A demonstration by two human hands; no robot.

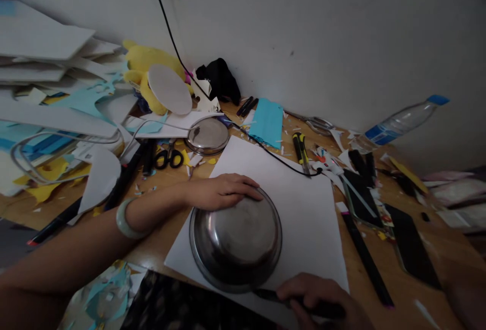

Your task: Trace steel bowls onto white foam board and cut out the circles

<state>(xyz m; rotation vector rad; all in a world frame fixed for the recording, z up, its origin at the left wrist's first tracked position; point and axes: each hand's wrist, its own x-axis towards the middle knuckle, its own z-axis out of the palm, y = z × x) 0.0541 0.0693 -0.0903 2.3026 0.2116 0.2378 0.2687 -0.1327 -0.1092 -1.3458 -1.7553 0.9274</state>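
Observation:
An upturned stainless steel bowl (243,239) rests on a large white sheet (304,208). My left hand (224,192) lies flat across the bowl's base, with its fingers stretched out and pressing on the metal. Low in the view, my right hand (319,297) is closed around a slim black pen (268,294). The pen's dark tip meets the bowl's front rim, close to the sheet's lower edge; whether it touches the sheet is too dim to tell.
Scissors (169,158), a round metal lid (208,135) and foam scraps lie left. To the right are a yellow-black cutter (301,153), a glue gun (328,163), a phone (410,244), a black marker (366,256) and a plastic bottle (402,122). A black cord crosses the sheet.

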